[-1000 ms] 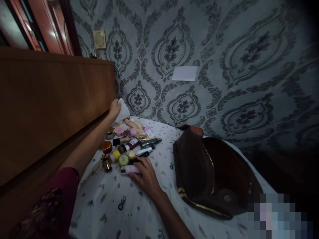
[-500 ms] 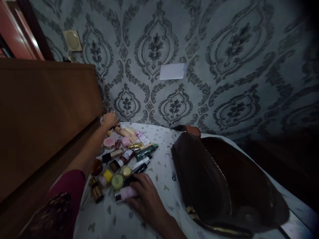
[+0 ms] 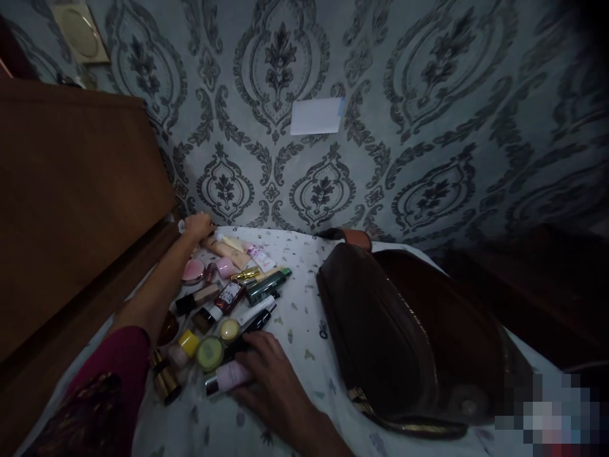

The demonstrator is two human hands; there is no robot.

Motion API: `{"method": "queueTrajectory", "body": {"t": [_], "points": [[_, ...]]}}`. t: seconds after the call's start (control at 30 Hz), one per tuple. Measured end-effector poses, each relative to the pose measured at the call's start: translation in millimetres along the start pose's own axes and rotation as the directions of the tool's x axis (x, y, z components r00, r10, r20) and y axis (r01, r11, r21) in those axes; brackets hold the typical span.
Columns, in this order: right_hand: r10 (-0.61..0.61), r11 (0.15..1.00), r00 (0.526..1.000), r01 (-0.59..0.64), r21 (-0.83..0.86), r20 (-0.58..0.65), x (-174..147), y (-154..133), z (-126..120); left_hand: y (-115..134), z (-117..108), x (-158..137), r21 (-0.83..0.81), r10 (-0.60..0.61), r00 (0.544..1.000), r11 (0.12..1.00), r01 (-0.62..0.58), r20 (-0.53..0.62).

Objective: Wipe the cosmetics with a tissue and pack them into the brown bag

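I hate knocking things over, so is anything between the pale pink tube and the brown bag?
Yes: your right hand lies between them, its fingers overlapping the end of the pale pink tube nearest the brown bag. Past the hand, only patterned cloth shows.

I'm getting a dim, bluish feed; I can't place the light source. The patterned wall (image 3: 257, 82) reads brightest, its motifs stretched toward the right. Inside the brown bag (image 3: 366, 330), shadow swallows detail. The right hand (image 3: 273, 381) looks underlit and soft-edged. A blocky pixelated patch (image 3: 556, 412) covers the near right corner.
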State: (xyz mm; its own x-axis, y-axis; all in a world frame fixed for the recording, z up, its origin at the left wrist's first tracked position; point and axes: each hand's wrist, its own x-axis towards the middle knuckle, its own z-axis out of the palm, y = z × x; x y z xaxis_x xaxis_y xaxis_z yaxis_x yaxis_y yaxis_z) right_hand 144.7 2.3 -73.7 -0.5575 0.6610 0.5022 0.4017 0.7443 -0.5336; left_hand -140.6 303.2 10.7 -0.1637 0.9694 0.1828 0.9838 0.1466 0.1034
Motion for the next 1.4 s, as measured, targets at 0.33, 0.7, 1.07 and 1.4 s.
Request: {"method": "queueTrajectory", "body": {"t": [0.33,0.7,1.07,1.4], "points": [[-0.043,0.997,0.999,0.042,-0.064,-0.002,-0.4,2.3,7.4,14.4,-70.5,-59.5,-0.322,0.120,0.977,0.931,-0.173,-0.175],[0.125,0.991,0.973,-0.131,-0.019,-0.194,43.4,8.8,-11.9,-3.5,-92.8,-287.4,-0.787,0.108,0.990,0.601,-0.139,-0.092],[0.673,0.669,0.736,-0.649,-0.362,-0.075,182.6,87.3,-8.3,-4.3,-11.1,-356.2,-0.925,0.217,0.970,0.380,0.017,0.107],[0.635,0.731,0.767,-0.557,-0.394,0.093,194.5,126.9,-25.7,-4.6,-4.6,-363.8,-0.937,0.263,0.964,0.344,-0.063,0.032]]}}
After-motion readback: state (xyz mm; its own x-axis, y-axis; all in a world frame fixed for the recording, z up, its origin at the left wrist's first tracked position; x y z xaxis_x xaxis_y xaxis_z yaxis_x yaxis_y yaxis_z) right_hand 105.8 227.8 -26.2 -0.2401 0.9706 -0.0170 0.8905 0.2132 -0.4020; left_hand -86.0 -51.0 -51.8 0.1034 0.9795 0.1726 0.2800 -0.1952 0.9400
